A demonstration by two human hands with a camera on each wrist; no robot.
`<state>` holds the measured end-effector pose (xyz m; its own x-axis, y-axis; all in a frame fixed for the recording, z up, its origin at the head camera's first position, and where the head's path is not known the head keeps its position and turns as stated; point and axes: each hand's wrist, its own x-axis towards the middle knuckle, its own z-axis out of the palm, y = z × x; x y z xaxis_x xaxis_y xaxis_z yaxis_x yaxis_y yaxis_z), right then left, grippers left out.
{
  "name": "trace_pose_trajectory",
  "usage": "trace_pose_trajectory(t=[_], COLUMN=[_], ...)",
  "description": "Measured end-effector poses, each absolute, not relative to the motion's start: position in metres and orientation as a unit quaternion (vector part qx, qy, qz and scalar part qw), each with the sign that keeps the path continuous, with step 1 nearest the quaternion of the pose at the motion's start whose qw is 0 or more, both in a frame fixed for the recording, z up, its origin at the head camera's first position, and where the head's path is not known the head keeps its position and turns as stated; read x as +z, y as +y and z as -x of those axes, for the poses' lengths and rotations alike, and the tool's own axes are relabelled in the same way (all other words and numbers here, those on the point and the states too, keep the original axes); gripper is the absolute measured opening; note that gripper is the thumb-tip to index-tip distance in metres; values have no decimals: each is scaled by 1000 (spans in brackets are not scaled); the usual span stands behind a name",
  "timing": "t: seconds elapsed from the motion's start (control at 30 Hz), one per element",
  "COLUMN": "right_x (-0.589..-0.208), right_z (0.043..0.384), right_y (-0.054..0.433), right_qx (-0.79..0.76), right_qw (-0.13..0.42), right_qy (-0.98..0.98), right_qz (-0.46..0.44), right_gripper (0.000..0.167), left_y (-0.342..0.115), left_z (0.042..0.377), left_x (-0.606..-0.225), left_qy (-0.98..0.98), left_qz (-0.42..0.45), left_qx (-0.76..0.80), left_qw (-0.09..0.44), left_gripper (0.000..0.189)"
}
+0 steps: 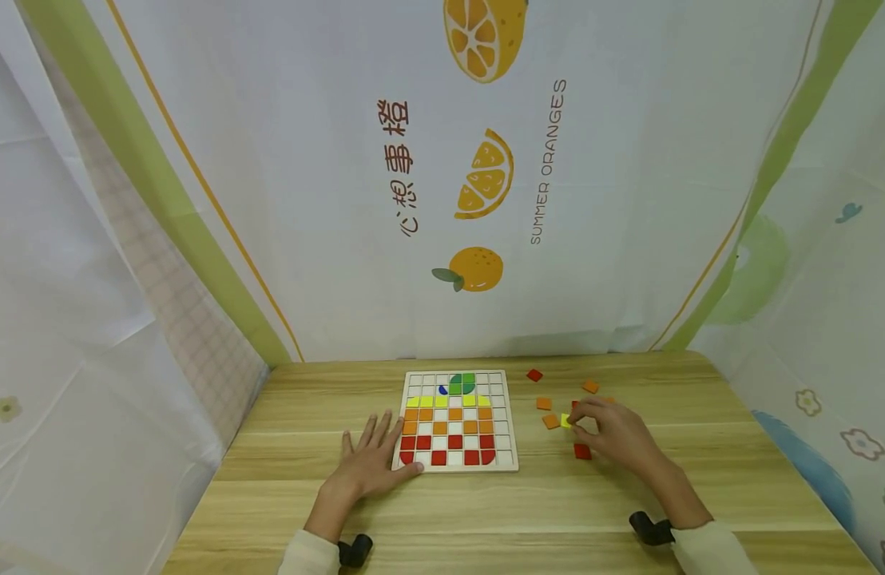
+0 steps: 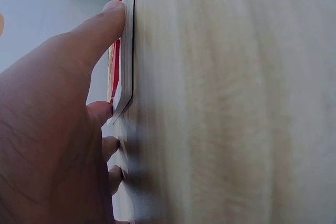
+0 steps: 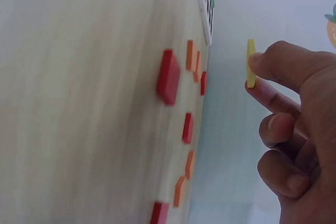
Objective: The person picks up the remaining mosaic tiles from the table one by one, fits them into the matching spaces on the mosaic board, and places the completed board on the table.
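Yellow tile, pinched in right grip, runs lengthwise roughly parallel to table, left grip splayed.

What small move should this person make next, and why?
Probably carry the yellow tile over to the board. The right grip pinches that tile beside the board, while the yellow row there shows one bare square with yellow on both sides.

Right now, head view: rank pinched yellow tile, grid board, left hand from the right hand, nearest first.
1. Pinched yellow tile: at the fingertips of the right hand.
2. Grid board: to its left.
3. Left hand: at the board's left side.
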<state>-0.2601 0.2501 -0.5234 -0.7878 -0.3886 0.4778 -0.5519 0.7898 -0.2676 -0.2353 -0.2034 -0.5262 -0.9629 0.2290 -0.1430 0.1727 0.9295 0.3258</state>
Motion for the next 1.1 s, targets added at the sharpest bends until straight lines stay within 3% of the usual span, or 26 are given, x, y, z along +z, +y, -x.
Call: trace_pose_trajectory(t=[0.43, 0.73, 1.1], right_x=[-516, -509, -503], right_z=[273, 276, 282], right_y=[224, 210, 193], right_qx=[232, 253, 250], right_qw=[257, 215, 206], right_qy=[-882, -894, -896], right_qz=[-319, -299, -304], right_gripper=[23, 20, 17], left_y=[-205, -205, -205], left_z=[235, 236, 236], left_x=[-528, -530, -529], left_qy=[977, 977, 978], left_qz=[-104, -103, -102], left_qx=[161, 161, 158], left_qw=[89, 90, 92], left_gripper=[101, 101, 101])
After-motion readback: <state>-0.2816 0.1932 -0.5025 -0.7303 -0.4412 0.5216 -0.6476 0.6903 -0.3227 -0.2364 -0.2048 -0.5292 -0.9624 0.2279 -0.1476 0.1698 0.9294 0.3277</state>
